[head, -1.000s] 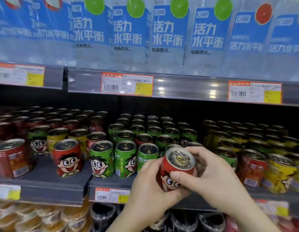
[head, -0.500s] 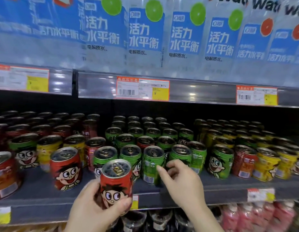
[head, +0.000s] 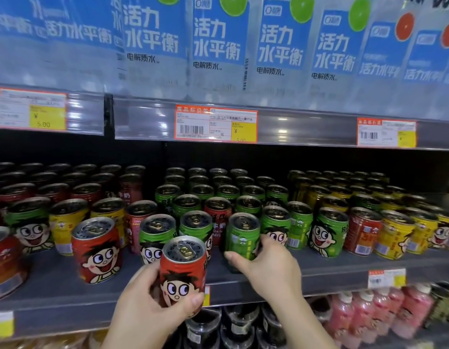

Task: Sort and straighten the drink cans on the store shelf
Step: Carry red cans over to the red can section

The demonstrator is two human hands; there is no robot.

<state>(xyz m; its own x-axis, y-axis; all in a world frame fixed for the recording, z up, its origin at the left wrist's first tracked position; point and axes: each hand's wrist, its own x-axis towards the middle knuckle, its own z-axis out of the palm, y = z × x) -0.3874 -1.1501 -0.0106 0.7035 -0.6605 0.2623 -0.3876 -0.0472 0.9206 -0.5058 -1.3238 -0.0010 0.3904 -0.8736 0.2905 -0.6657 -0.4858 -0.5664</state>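
My left hand [head: 145, 303] is shut on a red can [head: 182, 268] with a cartoon face, held just in front of the shelf edge. My right hand [head: 268, 267] wraps a green can [head: 241, 235] standing in the front row of the middle shelf [head: 344, 268]. Red cans fill the left of the shelf, green cans the middle, yellow cans the right. Some are mixed: a green can [head: 29, 222] and a yellow can [head: 65, 225] stand among the reds, one red can [head: 218, 217] among the greens, another red can [head: 362, 230] by the yellows.
Above hangs a shelf rail with price tags [head: 216, 125] and tall blue-labelled bottles [head: 218, 36] over it. Below the can shelf stand dark bottles [head: 233, 328] and pink bottles [head: 369, 313]. A lone red can [head: 97, 250] stands forward at the left front.
The red can passed from both hands into my left hand alone and moved left. My right hand reached to the shelf and closed around a green front-row can.
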